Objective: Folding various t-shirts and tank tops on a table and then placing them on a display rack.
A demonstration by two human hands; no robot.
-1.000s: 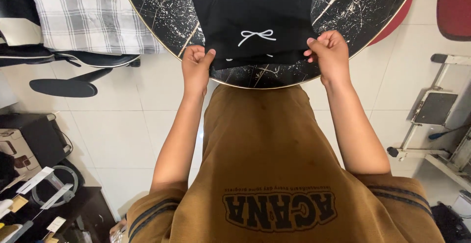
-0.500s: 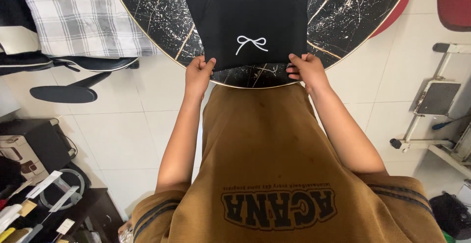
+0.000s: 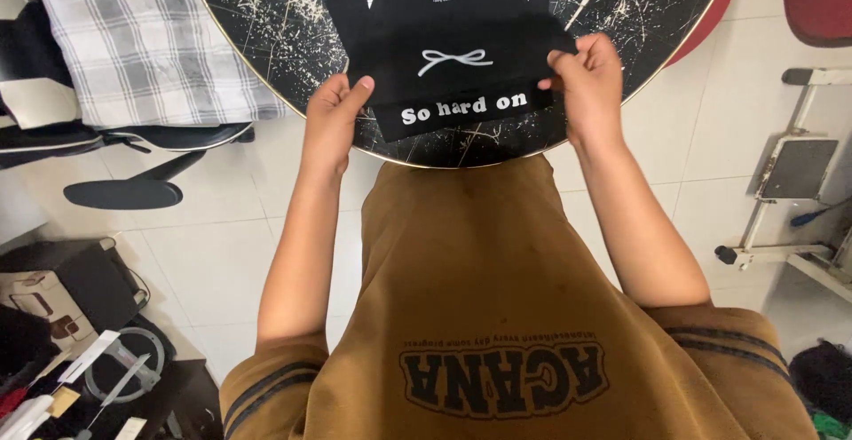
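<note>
Our left hand (image 3: pixel 330 120) pinches the near left corner of the small black cotton garment with a white bow print (image 3: pixel 454 45), thumb on top and fingers curled under the hem, while our right hand (image 3: pixel 587 80) pinches the near right corner the same way, so both grips are closed on cloth. Holding the 2 corners at once keeps the bottom strip taut and level as it turns up; its white lettering faces us. The rest of the garment lies flat on the round black marble-patterned tabletop with white veins (image 3: pixel 266 14), whose near edge sits just before our brown shirt (image 3: pixel 497 298). To the left, a grey checked cloth (image 3: pixel 133 40) drapes over a chair
</note>
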